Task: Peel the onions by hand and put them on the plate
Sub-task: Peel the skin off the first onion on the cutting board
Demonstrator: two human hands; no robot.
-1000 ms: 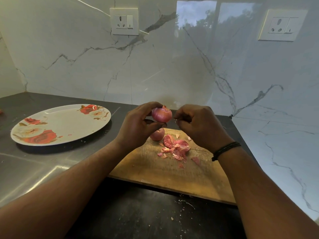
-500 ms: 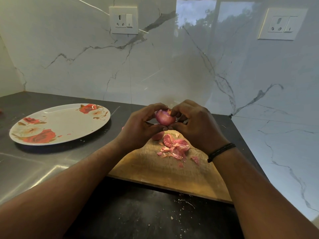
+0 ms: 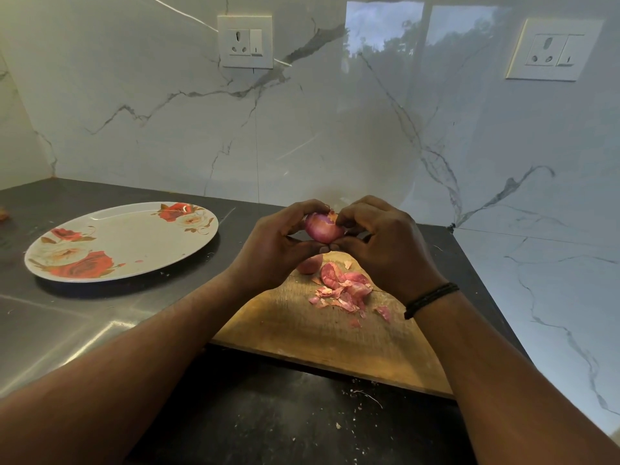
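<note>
Above the wooden chopping board [image 3: 322, 333], my left hand [image 3: 271, 250] cradles the small, light, slippery pink onion [image 3: 322, 229] while my right hand [image 3: 385, 243] pinches its brittle papery skin at the top.

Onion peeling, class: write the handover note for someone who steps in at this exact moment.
Left hand: grips the onion above the board.
Right hand: pinches the skin at the onion's top.
Second onion: on the wooden board, partly hidden behind the left hand.
Peels: heaped on the board.
Plate: on the counter to the left, no onions on it.
Done: some skin removed.
Left: finish peeling, then plate the onions.
</note>
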